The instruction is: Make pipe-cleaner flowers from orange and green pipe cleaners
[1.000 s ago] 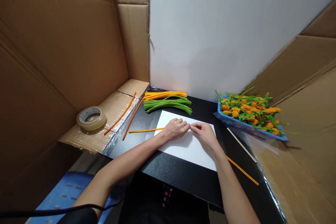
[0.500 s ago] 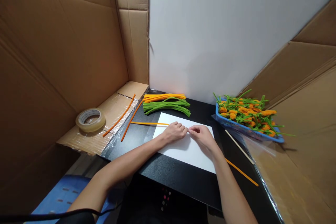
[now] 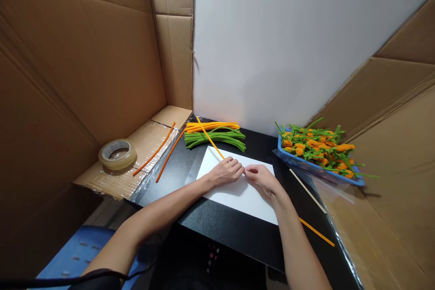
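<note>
Over the white sheet (image 3: 251, 199), my left hand (image 3: 227, 171) is closed on a long yellow-orange stem (image 3: 210, 141), whose free end slants up and left across the bundles. My right hand (image 3: 260, 177) is pinched at the fingertips just beside my left fingers, and a bit of orange shows beneath it; exactly what it grips is too small to make out. Behind the sheet lie a green bundle of fuzzy stems (image 3: 217, 138) and a yellow-orange bundle (image 3: 222, 124).
On the right, a blue basket (image 3: 288, 160) holds orange and green fuzzy pieces. A pale stick (image 3: 307, 191) and an orange stem (image 3: 317, 232) lie near my right forearm. At the left are a tape roll (image 3: 117, 155) and two dark orange stems (image 3: 154, 149). Cardboard walls stand around.
The stem at my left hand has swung from pointing left to pointing up and left, over the bundles. Both hands stay close together in nearly the same place.
</note>
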{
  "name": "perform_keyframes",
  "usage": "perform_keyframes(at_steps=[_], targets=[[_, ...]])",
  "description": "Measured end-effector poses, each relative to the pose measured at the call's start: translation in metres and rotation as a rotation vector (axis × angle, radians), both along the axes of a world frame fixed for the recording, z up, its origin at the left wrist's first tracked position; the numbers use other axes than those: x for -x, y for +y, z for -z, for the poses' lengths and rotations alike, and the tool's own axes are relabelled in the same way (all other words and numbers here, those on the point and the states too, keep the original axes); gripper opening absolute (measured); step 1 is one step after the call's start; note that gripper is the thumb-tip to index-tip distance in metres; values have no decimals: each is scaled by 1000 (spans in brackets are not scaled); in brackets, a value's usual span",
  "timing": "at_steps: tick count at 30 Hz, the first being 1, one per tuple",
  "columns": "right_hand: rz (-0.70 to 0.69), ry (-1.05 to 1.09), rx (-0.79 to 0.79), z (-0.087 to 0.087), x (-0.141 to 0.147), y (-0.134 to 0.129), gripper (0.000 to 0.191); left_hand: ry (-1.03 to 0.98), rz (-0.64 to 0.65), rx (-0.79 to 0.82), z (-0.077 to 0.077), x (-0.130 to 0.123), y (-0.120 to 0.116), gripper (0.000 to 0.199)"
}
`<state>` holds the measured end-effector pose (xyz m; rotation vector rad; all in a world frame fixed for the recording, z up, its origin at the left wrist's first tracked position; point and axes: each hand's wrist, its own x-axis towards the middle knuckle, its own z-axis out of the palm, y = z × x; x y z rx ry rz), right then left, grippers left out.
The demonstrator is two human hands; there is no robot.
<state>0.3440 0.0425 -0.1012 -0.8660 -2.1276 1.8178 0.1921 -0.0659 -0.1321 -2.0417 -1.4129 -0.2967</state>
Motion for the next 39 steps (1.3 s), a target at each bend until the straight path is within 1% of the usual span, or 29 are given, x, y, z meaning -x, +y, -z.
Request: perform_keyframes(at_steps=[4, 6, 10, 14, 16, 18, 22, 24, 28, 31, 34, 39], targets=[[29, 9, -107, 1, 1, -1, 33, -39, -11, 10, 3, 3, 1, 25], [49, 30, -89, 3, 1, -2, 32, -48, -8, 20, 3, 4, 1, 24], [48, 24, 72, 4, -2, -5, 27, -53, 20, 57, 0, 6, -1, 19], [-15, -17, 104, 2, -2, -3, 22, -86, 26, 81, -1, 8, -2, 17], [-42, -14, 134, 0, -2, -1, 19, -115, 37, 67, 0, 9, -2, 17], [-57, -14, 202, -2, -3, 2, 18, -131, 42, 43, 0, 9, -2, 18], [-76, 28, 415, -2, -5, 5, 20, -157, 95, -8, -2, 10, -3, 18], [-97, 64, 496, -1, -6, 5, 21, -176, 125, -53, -2, 11, -4, 18], [-115, 106, 577, 1, -5, 6, 21, -205, 163, -117, -4, 13, -5, 18], [-119, 114, 589, 3, -5, 8, 22, -207, 159, -122, -5, 13, -5, 18], [-110, 112, 554, 4, -6, 9, 23, -197, 145, -114, -5, 13, -5, 17], [-65, 72, 399, 1, -5, 7, 20, -140, 121, -49, -5, 14, -4, 19]])
